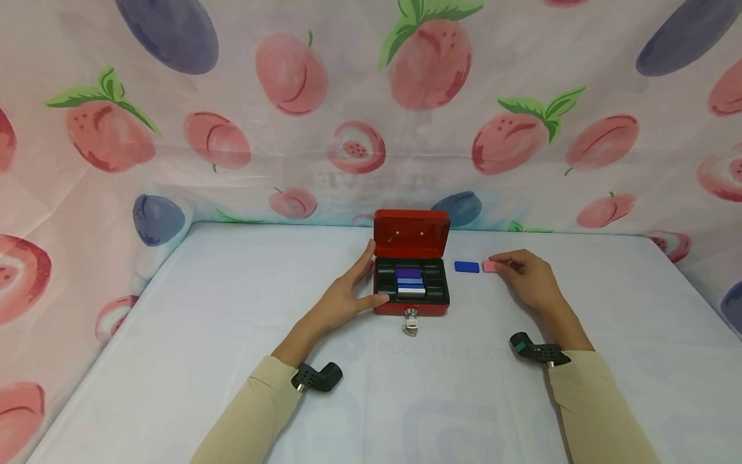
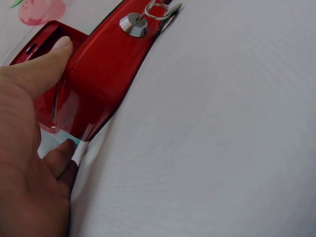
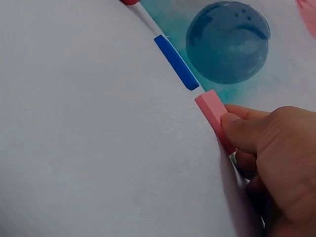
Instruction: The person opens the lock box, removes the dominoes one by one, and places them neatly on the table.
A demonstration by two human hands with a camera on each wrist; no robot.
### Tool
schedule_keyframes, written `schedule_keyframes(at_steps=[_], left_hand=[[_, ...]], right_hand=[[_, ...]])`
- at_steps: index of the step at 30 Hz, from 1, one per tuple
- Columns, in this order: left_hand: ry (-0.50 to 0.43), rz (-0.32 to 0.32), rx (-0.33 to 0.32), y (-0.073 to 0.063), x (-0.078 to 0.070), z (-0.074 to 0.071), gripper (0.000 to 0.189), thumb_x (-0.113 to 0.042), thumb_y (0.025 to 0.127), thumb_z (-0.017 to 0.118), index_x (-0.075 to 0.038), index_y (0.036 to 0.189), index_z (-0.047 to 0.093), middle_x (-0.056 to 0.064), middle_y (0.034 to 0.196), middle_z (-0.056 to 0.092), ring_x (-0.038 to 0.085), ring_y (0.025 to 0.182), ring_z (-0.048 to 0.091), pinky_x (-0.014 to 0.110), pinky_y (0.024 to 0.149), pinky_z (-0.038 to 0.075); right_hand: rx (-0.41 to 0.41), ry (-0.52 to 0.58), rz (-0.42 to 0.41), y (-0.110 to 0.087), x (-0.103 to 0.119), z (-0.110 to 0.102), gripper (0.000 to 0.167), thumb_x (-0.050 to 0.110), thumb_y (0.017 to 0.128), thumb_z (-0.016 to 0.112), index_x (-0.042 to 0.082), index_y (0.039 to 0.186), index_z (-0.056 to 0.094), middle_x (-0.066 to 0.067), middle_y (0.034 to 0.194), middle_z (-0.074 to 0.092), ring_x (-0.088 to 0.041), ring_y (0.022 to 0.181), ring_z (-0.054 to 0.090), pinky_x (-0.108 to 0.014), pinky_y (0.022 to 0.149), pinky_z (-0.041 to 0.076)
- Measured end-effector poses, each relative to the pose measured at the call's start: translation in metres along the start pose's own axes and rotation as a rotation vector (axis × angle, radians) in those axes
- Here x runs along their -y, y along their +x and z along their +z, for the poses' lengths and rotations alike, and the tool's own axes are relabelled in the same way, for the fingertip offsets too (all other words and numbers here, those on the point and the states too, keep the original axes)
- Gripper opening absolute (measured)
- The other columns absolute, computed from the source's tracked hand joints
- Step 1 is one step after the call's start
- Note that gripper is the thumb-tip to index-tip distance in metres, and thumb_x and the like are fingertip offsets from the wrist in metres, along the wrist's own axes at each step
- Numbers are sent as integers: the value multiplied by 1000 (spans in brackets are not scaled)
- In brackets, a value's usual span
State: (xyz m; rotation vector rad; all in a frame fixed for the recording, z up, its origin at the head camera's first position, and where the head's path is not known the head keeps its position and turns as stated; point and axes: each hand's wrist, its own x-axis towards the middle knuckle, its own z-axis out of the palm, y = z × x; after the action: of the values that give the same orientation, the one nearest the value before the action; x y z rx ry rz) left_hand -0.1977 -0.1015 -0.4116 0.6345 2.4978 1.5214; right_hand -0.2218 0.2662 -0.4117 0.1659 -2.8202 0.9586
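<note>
"What's at twelve o'clock?"
"A pale pink fabric backdrop (image 1: 344, 96) printed with fruit, wrapping round from eight to three, aqua-tinted along its foot."
"Which fruit?"
"A leafy peach (image 1: 431, 64) between twelve and one, a halved peach (image 1: 356, 147) at twelve, a dark-blue plum (image 1: 158, 220) at nine."
"And below?"
"A white tablecloth (image 1: 429, 380), faint lettering (image 1: 443, 349) at five."
"Light?"
"Soft and diffuse."

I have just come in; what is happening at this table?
A person is handling small blocks beside an open red box. The right hand pinches a pink block; a blue block lies between it and the box. The left hand rests against the box's left side. Inside, purple, blue and white blocks sit in the black tray.
</note>
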Motion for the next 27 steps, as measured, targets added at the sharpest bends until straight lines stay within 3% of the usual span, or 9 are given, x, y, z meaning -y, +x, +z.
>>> schedule_keyframes(at_steps=[27], left_hand=[[1,-1,2,0,1,1,99,-37,83,74,-46,151,3,-13,156,14,14,140,26,45,112,21]], right_hand=[[41,0,-10,-2,-7,1,32,25,96,59,5,120,67,-16,113,55,-36,104,50,-55,89,42]])
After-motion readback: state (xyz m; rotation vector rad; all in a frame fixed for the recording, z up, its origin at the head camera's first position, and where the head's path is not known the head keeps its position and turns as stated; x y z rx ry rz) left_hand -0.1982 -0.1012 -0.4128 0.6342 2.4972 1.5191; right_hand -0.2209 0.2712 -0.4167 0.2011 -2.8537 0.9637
